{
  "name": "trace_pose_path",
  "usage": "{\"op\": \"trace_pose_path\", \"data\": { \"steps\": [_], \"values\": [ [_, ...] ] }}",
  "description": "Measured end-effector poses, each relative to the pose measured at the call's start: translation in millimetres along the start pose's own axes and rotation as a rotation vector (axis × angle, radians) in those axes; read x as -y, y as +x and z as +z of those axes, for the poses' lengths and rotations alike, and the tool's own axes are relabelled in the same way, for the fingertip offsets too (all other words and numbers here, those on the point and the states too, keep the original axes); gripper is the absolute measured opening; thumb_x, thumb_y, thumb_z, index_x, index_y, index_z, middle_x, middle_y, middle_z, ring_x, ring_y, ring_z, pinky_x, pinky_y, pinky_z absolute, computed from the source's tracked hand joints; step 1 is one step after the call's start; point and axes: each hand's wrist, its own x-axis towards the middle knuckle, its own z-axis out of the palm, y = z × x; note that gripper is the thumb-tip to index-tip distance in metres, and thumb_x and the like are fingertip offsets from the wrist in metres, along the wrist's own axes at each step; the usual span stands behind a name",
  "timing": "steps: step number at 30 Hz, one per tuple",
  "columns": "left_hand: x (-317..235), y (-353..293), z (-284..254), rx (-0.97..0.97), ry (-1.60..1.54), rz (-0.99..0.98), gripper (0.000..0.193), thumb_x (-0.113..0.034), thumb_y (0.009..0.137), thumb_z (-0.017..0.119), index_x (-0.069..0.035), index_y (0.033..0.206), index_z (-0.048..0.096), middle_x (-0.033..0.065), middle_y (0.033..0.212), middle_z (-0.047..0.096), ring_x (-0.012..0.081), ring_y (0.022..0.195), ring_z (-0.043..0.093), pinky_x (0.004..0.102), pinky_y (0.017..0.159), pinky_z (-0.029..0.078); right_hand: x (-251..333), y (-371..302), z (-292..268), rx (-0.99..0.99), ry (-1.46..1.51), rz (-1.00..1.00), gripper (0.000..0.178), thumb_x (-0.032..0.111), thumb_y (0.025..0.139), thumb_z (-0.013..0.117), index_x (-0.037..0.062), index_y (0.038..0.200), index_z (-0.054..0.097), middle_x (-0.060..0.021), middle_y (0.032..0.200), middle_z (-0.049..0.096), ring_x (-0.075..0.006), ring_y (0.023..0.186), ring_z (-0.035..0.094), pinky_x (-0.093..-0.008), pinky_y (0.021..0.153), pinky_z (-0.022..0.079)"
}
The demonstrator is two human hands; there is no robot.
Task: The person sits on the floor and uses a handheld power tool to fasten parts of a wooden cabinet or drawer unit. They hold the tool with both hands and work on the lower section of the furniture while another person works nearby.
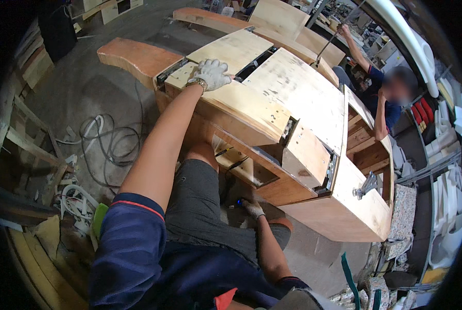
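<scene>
My left hand [213, 75], in a pale work glove, rests on top of a wooden furniture frame [231, 108], fingers apart on the plywood panel beside a dark gap. A watch [197, 82] is on that wrist. Low beside my knee, my right hand [252, 208], also gloved, is closed around something; a small dark thing with a blue spot [239, 202] shows at its fingertips, too small to name. Dark metal hinge fittings [328, 175] sit between the frame's panels. Below its top, an opening [241, 163] shows dark cables inside.
Across the frame, a co-worker [386, 93] grips a long dark rod-like tool [324, 49]. A curved wooden arm [135, 54] juts out left. Black cable [112, 147] lies coiled on the floor. Foam pieces [40, 258] lie at lower left; shelves [427, 170] with white parts stand right.
</scene>
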Motion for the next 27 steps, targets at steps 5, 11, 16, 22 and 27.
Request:
{"op": "trace_pose_path", "data": {
  "steps": [5,11,16,22,27],
  "values": [
    [22,-6,21,-0.154,-0.064,-0.183,0.055,-0.061,0.095,0.046,-0.014,0.119,0.062,0.0135,0.125,0.061,0.0293,0.12,0.056,0.0483,0.103,0.038,85,-26,2,0.268,0.093,0.287,0.041,0.02,0.091,0.058,0.0023,0.129,0.062,-0.01,0.116,0.069,-0.0203,0.102,0.065,-0.0322,0.091,0.05],
    [15,1,23,0.012,-0.018,-0.281,0.048,-0.052,0.093,0.047,-0.016,0.122,0.061,0.0137,0.124,0.061,0.0326,0.12,0.056,0.0519,0.102,0.037,59,-21,1,0.246,-0.103,0.039,0.043,0.022,0.09,0.064,0.0014,0.128,0.063,-0.0138,0.117,0.069,-0.0243,0.101,0.066,-0.0361,0.086,0.053],
    [18,2,23,0.042,-0.012,-0.276,0.047,-0.05,0.092,0.045,-0.018,0.122,0.061,0.0121,0.126,0.062,0.0319,0.12,0.057,0.0524,0.103,0.036,36,-10,5,0.209,-0.036,0.115,0.045,0.02,0.087,0.067,0.0016,0.129,0.062,-0.014,0.122,0.068,-0.0256,0.104,0.066,-0.0381,0.091,0.051],
    [18,1,19,0.038,-0.055,-0.298,0.05,-0.052,0.091,0.047,-0.017,0.122,0.065,0.0136,0.126,0.064,0.0329,0.12,0.058,0.0517,0.104,0.036,14,1,13,0.242,0.071,0.071,0.044,0.017,0.085,0.066,0.001,0.126,0.061,-0.011,0.114,0.069,-0.0209,0.101,0.063,-0.0334,0.091,0.05],
    [3,7,9,0.11,-0.051,-0.287,0.046,-0.047,0.091,0.043,-0.016,0.119,0.064,0.0131,0.127,0.063,0.0354,0.12,0.058,0.0546,0.099,0.04,-17,10,5,0.189,-0.07,0.031,0.039,0.014,0.085,0.065,0.0051,0.123,0.063,-0.0089,0.104,0.069,-0.0193,0.093,0.063,-0.033,0.086,0.05]
  ]
}}
